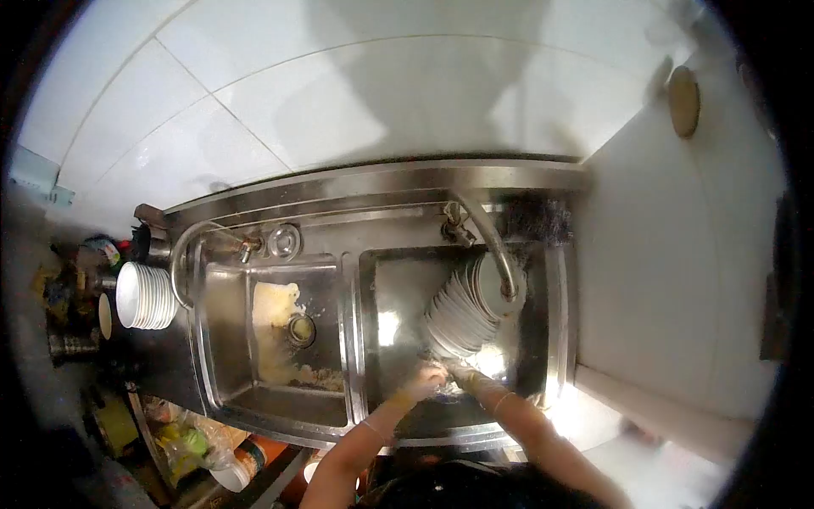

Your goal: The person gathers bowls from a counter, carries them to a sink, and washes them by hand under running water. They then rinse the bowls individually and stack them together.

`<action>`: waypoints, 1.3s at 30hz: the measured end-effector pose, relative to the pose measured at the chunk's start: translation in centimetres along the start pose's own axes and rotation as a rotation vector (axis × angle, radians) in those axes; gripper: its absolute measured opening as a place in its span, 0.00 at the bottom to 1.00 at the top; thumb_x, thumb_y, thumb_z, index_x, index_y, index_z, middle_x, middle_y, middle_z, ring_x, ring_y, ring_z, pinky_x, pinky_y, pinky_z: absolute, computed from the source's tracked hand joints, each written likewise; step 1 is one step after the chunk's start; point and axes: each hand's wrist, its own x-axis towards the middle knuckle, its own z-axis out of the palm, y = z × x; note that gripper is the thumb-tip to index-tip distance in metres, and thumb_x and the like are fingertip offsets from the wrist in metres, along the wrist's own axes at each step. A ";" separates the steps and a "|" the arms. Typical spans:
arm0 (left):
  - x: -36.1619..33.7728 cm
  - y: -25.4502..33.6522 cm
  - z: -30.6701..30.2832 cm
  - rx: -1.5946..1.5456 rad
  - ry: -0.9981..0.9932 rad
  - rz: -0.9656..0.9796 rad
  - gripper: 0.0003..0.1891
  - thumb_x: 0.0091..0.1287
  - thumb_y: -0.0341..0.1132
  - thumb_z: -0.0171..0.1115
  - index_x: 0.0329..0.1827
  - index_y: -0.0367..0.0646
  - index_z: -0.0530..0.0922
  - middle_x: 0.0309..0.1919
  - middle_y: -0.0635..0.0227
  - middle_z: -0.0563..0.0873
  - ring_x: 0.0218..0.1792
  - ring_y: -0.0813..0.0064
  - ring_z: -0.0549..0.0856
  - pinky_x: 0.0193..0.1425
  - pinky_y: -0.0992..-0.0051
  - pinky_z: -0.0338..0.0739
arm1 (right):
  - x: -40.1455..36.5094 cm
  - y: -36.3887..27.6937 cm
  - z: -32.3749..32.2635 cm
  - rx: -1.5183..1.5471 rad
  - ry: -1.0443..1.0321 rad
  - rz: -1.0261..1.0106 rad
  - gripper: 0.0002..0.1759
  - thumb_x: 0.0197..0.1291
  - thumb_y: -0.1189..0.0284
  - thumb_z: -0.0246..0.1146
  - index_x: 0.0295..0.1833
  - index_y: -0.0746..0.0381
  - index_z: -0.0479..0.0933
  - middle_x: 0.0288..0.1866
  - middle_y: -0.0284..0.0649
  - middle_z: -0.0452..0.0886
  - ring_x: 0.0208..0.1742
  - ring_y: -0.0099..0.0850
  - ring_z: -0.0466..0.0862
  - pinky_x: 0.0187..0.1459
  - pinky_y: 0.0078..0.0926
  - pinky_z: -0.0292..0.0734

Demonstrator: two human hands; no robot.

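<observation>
Wall tiles (339, 93), white, back a steel double sink (381, 182). Its left basin (229, 356) holds pale yellowish residue around the drain. Its right basin (398, 288) holds a fanned row of white plates (462, 310) leaning under the curved faucet (498, 250). A separate plate stack (144, 295) stands on the counter to the left. At the near edge of the right basin, just before the leaning plates, the left hand (426, 378) and right hand (464, 373) meet over something lost in glare; whether their fingers are curled or spread cannot be told. Judged step: washing one piece by hand. A next move would call for a secure wet grip and room among the plates.
</observation>
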 end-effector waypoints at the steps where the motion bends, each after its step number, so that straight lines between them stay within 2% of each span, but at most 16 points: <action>1: 0.1 1.3 0.9 -0.147 0.178 -0.142 0.04 0.52 0.27 0.58 0.31 0.40 0.76 0.31 0.66 0.80 0.34 0.74 0.78 0.42 0.69 0.72 | -0.6 -4.4 -0.5 -0.391 -0.075 -0.099 0.17 0.58 0.66 0.54 0.49 0.64 0.72 0.49 0.41 0.76 0.49 0.31 0.75 0.49 0.26 0.70; 3: 0.8 2.6 2.4 -0.442 0.531 -0.416 0.04 0.53 0.24 0.58 0.32 0.39 0.76 0.32 0.67 0.79 0.34 0.73 0.78 0.43 0.69 0.73 | 1.3 -2.1 1.4 0.326 0.162 0.145 0.16 0.53 0.69 0.59 0.48 0.63 0.74 0.44 0.39 0.78 0.44 0.32 0.77 0.47 0.26 0.71; 4: 2.2 1.3 2.8 -0.564 0.902 -0.658 0.17 0.51 0.22 0.58 0.46 0.39 0.72 0.41 0.62 0.77 0.41 0.70 0.77 0.46 0.70 0.72 | 1.7 -1.3 1.8 0.516 0.270 0.274 0.15 0.52 0.69 0.59 0.46 0.64 0.74 0.42 0.40 0.79 0.43 0.32 0.77 0.46 0.26 0.72; 6: 4.5 -1.4 1.8 -0.350 0.958 -0.694 0.33 0.47 0.26 0.63 0.59 0.40 0.62 0.50 0.56 0.72 0.50 0.62 0.72 0.54 0.69 0.69 | 3.3 1.9 2.0 0.594 0.397 0.321 0.11 0.53 0.73 0.58 0.43 0.64 0.76 0.39 0.41 0.79 0.42 0.31 0.78 0.42 0.25 0.73; 8: 7.6 -1.0 -0.9 -0.041 0.610 -0.873 0.43 0.41 0.29 0.66 0.64 0.42 0.55 0.56 0.53 0.67 0.57 0.57 0.66 0.59 0.67 0.64 | 3.9 1.5 2.3 0.957 0.302 0.331 0.13 0.55 0.75 0.56 0.47 0.64 0.73 0.42 0.41 0.78 0.40 0.31 0.78 0.43 0.25 0.73; 13: 10.3 -5.0 -2.9 0.118 0.537 -0.662 0.39 0.41 0.28 0.59 0.63 0.40 0.59 0.56 0.49 0.68 0.58 0.56 0.68 0.60 0.67 0.63 | 5.0 0.1 2.5 1.731 0.031 0.266 0.07 0.55 0.79 0.52 0.39 0.62 0.72 0.35 0.39 0.77 0.31 0.31 0.76 0.34 0.27 0.75; 16: 12.1 2.9 -5.7 0.035 0.517 -0.838 0.38 0.40 0.29 0.59 0.61 0.39 0.62 0.50 0.48 0.75 0.53 0.56 0.74 0.57 0.67 0.67 | 9.0 10.1 3.4 0.655 0.161 -0.270 0.05 0.52 0.80 0.52 0.34 0.61 0.71 0.27 0.35 0.74 0.24 0.29 0.72 0.25 0.22 0.67; 18: 12.5 3.9 -6.7 0.105 0.462 -0.919 0.37 0.40 0.30 0.60 0.61 0.39 0.62 0.46 0.49 0.77 0.49 0.55 0.76 0.53 0.67 0.70 | 5.9 -0.8 2.3 1.073 0.216 0.535 0.05 0.49 0.78 0.53 0.32 0.61 0.74 0.28 0.36 0.75 0.24 0.29 0.73 0.26 0.21 0.67; 21: 11.1 -3.9 -6.1 0.067 0.595 -0.845 0.37 0.40 0.32 0.61 0.60 0.39 0.63 0.44 0.50 0.79 0.46 0.54 0.78 0.50 0.67 0.72 | 2.0 -6.9 1.3 0.850 0.157 0.291 0.05 0.47 0.77 0.54 0.31 0.62 0.75 0.28 0.37 0.76 0.25 0.29 0.74 0.27 0.22 0.68; 25: 11.1 -0.5 -8.4 0.182 0.646 -0.833 0.36 0.41 0.33 0.61 0.60 0.41 0.63 0.41 0.50 0.80 0.44 0.54 0.79 0.48 0.67 0.72 | -0.3 -10.3 -0.5 0.536 0.090 -0.028 0.06 0.46 0.75 0.55 0.30 0.63 0.76 0.27 0.39 0.77 0.26 0.30 0.75 0.29 0.23 0.69; 28: 8.2 0.9 -8.9 0.276 0.618 -1.025 0.36 0.42 0.31 0.60 0.60 0.43 0.62 0.41 0.51 0.79 0.42 0.56 0.79 0.47 0.65 0.73 | 0.2 -12.6 -1.8 0.369 0.116 0.138 0.09 0.43 0.73 0.55 0.31 0.64 0.77 0.27 0.41 0.78 0.29 0.30 0.76 0.32 0.23 0.69; 32: 2.7 1.1 -6.3 0.016 0.903 -0.968 0.35 0.44 0.27 0.57 0.62 0.45 0.61 0.49 0.56 0.75 0.47 0.60 0.77 0.50 0.66 0.72 | 5.2 -7.1 -2.5 0.867 0.206 0.074 0.12 0.44 0.72 0.56 0.36 0.65 0.77 0.32 0.42 0.79 0.32 0.33 0.78 0.37 0.26 0.72; 34: 0.1 -0.9 -3.6 -0.419 1.023 -0.717 0.36 0.44 0.20 0.53 0.62 0.46 0.60 0.54 0.60 0.72 0.51 0.64 0.74 0.54 0.71 0.70 | 4.9 -10.2 -1.5 0.412 0.278 0.029 0.13 0.47 0.69 0.56 0.38 0.64 0.77 0.34 0.44 0.79 0.37 0.35 0.79 0.43 0.28 0.72; 35: -1.1 0.3 -3.5 -0.669 1.025 -0.874 0.43 0.38 0.13 0.49 0.64 0.49 0.55 0.51 0.59 0.72 0.50 0.62 0.74 0.47 0.66 0.75 | 4.7 -12.0 -0.9 0.183 0.310 0.004 0.13 0.49 0.67 0.57 0.39 0.63 0.77 0.35 0.45 0.79 0.39 0.37 0.79 0.45 0.29 0.72; 36: 0.4 6.0 -2.9 -0.635 1.044 -0.821 0.25 0.50 0.25 0.49 0.55 0.41 0.65 0.50 0.60 0.73 0.50 0.62 0.75 0.52 0.61 0.72 | 4.5 -12.5 0.1 -0.153 0.259 -0.055 0.16 0.53 0.63 0.56 0.46 0.60 0.75 0.39 0.45 0.79 0.45 0.37 0.77 0.51 0.29 0.69; 39: -4.1 4.2 -2.1 -1.138 0.671 -0.923 0.21 0.52 0.27 0.50 0.52 0.39 0.67 0.44 0.61 0.75 0.46 0.61 0.77 0.46 0.57 0.76 | 5.8 -10.6 3.4 -0.904 0.374 -0.175 0.21 0.56 0.60 0.55 0.53 0.57 0.71 0.49 0.47 0.75 0.54 0.37 0.73 0.56 0.29 0.65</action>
